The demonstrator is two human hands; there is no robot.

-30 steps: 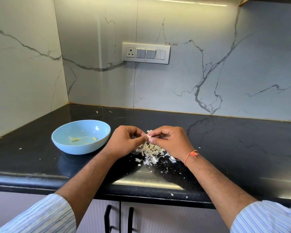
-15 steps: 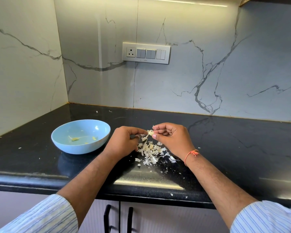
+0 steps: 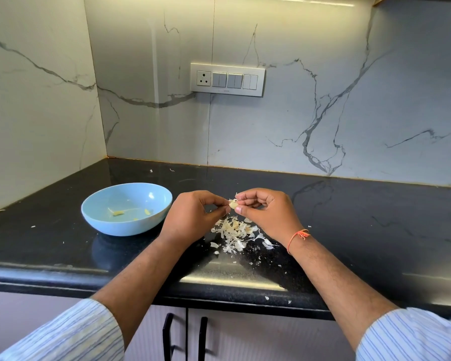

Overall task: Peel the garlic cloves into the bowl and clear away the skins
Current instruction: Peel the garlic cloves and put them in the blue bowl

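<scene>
Left hand (image 3: 190,217) and right hand (image 3: 264,213) raised above the skin pile (image 3: 236,233), each grip pinching one pale, partly peeled garlic clove (image 3: 233,204), light-blue bowl (image 3: 126,208) left on the surface (image 3: 375,230)

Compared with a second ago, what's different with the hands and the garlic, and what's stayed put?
Both hands lifted slightly off the skin pile. The right hand and left hand, pressed together before, have drawn a little apart, exposing the garlic clove pinched between their fingertips. Nothing was let go. The blue bowl with its few peeled pieces and the skin pile are unchanged.
</scene>
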